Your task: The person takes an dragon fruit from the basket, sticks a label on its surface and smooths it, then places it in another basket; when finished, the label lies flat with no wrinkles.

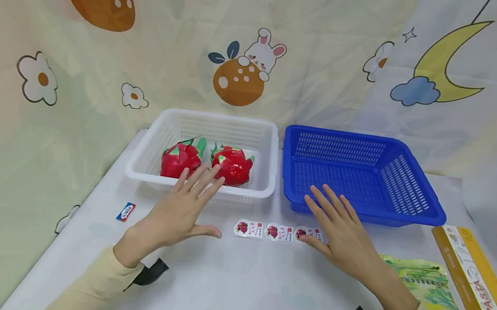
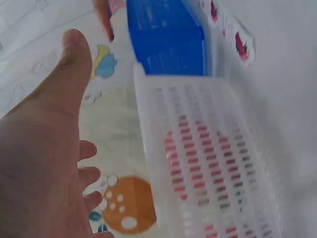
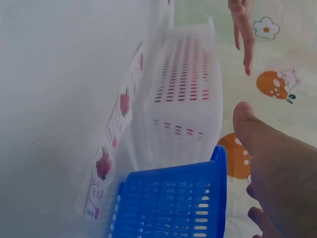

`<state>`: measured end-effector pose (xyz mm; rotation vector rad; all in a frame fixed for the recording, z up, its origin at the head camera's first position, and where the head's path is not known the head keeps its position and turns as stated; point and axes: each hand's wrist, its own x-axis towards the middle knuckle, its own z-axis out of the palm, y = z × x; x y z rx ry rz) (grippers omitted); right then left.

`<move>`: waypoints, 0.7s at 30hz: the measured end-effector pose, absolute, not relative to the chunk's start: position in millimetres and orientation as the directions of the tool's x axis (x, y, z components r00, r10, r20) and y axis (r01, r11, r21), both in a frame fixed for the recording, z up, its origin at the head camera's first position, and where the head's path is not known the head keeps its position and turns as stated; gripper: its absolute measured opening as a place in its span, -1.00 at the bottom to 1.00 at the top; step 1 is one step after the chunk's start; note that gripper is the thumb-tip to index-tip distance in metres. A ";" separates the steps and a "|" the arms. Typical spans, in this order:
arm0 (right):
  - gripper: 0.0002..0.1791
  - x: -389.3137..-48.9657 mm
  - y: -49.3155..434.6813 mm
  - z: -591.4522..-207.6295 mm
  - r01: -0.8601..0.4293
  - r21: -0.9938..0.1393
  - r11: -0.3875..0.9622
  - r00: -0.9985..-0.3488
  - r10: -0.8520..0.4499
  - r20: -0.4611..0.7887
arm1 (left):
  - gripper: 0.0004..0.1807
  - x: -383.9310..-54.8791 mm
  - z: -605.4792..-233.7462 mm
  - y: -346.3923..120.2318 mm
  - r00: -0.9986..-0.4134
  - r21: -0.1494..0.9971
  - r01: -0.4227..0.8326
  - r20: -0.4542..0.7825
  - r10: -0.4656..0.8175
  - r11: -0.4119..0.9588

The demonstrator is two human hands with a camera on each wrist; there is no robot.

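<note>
Currently I have nothing gripped, and I read the step as a ready pause, both hands poised rather than working. Taking the white basket (image 1: 251,192) as landmark, two red dragon fruits (image 1: 234,168) lie side by side inside it, the blue basket (image 1: 341,176) stands just to its right, and three labels (image 1: 279,233) lie in a row in front of its right end, trailing off rightward. The next move, I judge, calls for committing to one of these: a fruit would want a full grip from above the white basket, a flat label a careful pinch at its edge. The left hand (image 1: 177,215) hovers by the white basket's near rim, back upward, fingers straight and fanned, thumb pointing rightward. The right hand (image 1: 345,241), to the right of the white basket, mirrors it, fingers released and spread; its thumb overlaps the last label in the head view, but the right wrist view shows them apart.
</note>
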<state>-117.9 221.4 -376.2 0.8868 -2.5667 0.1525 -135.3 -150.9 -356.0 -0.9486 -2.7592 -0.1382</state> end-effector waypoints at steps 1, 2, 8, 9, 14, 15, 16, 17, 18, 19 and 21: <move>-0.12 -117.8 221.5 -376.0 -0.613 0.032 0.790 -0.708 -0.566 0.423 | 0.19 -138.4 -353.2 -156.9 -0.779 0.054 0.607 0.236 0.580 0.793; -0.12 -117.6 221.5 -375.8 -0.614 0.030 0.788 -0.706 -0.566 0.424 | 0.18 -142.9 -350.2 -163.9 -0.793 0.095 0.594 0.236 0.561 0.799; -0.12 -117.0 221.9 -375.9 -0.619 0.015 0.785 -0.705 -0.564 0.429 | -0.03 -185.8 -333.2 -223.3 -0.921 0.411 0.380 0.248 0.299 0.829; -0.12 -116.9 221.7 -375.8 -0.618 0.011 0.786 -0.707 -0.562 0.430 | -0.07 -193.7 -331.5 -234.2 -0.942 0.457 0.325 0.239 0.237 0.828; -0.13 -116.6 220.0 -375.5 -0.616 -0.005 0.788 -0.715 -0.557 0.423 | -0.04 -225.8 -330.6 -280.4 -1.000 0.620 0.006 0.010 -0.001 0.785; -0.14 -116.4 219.5 -375.3 -0.615 -0.008 0.788 -0.717 -0.555 0.421 | 0.03 -229.9 -332.0 -287.2 -0.998 0.640 -0.059 -0.066 -0.022 0.766; -0.14 -116.4 219.0 -375.0 -0.616 -0.010 0.788 -0.718 -0.556 0.419 | 0.07 -233.7 -333.7 -293.0 -0.990 0.656 -0.116 -0.139 -0.032 0.745; -0.14 -116.5 218.4 -374.5 -0.615 -0.011 0.789 -0.720 -0.555 0.416 | 0.10 -237.3 -336.0 -297.8 -0.979 0.677 -0.161 -0.201 -0.030 0.718; -0.14 -116.7 217.7 -373.9 -0.614 -0.015 0.789 -0.723 -0.555 0.411 | 0.11 -240.5 -338.3 -301.7 -0.967 0.701 -0.196 -0.255 -0.016 0.686; -0.14 -117.2 216.9 -373.0 -0.615 -0.022 0.788 -0.726 -0.555 0.407 | 0.11 -243.2 -340.7 -305.1 -0.954 0.722 -0.226 -0.299 0.000 0.654; -0.13 -118.7 214.8 -370.7 -0.614 -0.034 0.789 -0.735 -0.555 0.390 | 0.04 -246.9 -344.8 -309.3 -0.935 0.761 -0.262 -0.352 0.039 0.593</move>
